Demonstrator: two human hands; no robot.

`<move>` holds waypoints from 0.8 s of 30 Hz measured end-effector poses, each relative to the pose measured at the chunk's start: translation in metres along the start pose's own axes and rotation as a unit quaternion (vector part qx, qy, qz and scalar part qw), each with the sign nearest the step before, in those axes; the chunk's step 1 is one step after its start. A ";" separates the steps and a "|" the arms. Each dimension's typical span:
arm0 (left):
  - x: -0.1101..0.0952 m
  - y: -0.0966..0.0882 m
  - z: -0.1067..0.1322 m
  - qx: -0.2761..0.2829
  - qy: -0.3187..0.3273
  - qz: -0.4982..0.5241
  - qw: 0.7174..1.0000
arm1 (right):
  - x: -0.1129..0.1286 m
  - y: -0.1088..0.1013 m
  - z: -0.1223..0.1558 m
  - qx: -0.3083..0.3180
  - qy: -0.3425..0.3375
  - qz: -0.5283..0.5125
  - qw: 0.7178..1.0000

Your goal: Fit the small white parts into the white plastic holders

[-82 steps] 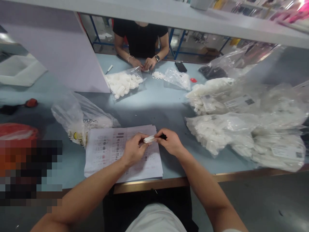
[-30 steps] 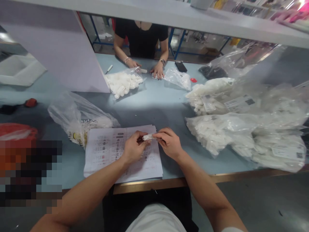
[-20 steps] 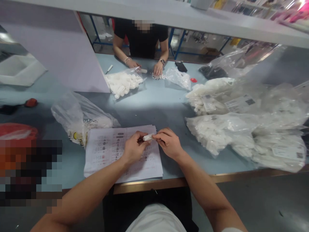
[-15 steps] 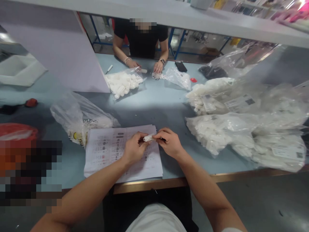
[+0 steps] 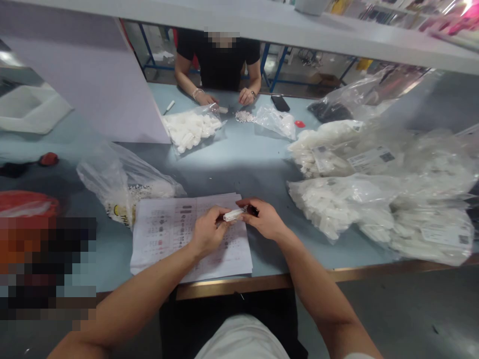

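Note:
My left hand pinches a small white plastic part over a stack of printed paper sheets near the table's front edge. My right hand is closed around a small dark tool whose tip meets the right end of the white part. Both hands hover just above the paper.
Big clear bags of white parts pile up on the right. A crumpled clear bag lies left of the paper. Across the blue table a person in black works with a bag of white pieces, a phone nearby. A lilac divider stands at left.
My right hand has shifted slightly, showing the dark tool against the part's end. The person opposite has drawn a hand back from the small pile of white pieces.

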State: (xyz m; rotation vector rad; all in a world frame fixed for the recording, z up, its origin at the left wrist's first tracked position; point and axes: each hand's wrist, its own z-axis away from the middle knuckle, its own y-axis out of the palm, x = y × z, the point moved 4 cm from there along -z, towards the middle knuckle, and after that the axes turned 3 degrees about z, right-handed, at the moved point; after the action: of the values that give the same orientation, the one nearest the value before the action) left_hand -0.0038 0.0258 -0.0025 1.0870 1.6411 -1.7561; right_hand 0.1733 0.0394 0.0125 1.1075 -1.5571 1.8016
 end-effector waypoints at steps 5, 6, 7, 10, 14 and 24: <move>0.002 0.002 -0.001 0.011 -0.013 0.030 0.999 | -0.002 0.003 0.000 0.054 0.026 -0.027 0.998; 0.004 0.003 -0.002 0.007 -0.021 0.043 0.999 | -0.002 0.002 0.000 0.046 0.027 -0.027 0.998; 0.005 0.003 -0.003 0.002 -0.031 0.058 0.998 | -0.002 0.001 -0.001 0.037 0.027 -0.030 0.998; 0.010 0.005 -0.006 -0.012 -0.067 0.120 0.990 | -0.007 -0.010 -0.002 -0.021 0.027 -0.034 0.999; 0.014 0.005 -0.007 -0.021 -0.104 0.188 0.976 | -0.020 -0.037 -0.003 -0.125 0.023 0.052 0.990; 0.009 0.004 -0.008 -0.008 -0.120 0.197 0.973 | -0.037 -0.036 -0.003 0.072 0.052 0.260 0.961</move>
State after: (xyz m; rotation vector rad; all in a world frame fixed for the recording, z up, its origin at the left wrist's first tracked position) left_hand -0.0039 0.0343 -0.0124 1.0600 1.1961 -1.5394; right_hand 0.2214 0.0545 0.0012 0.6804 -1.7907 2.3025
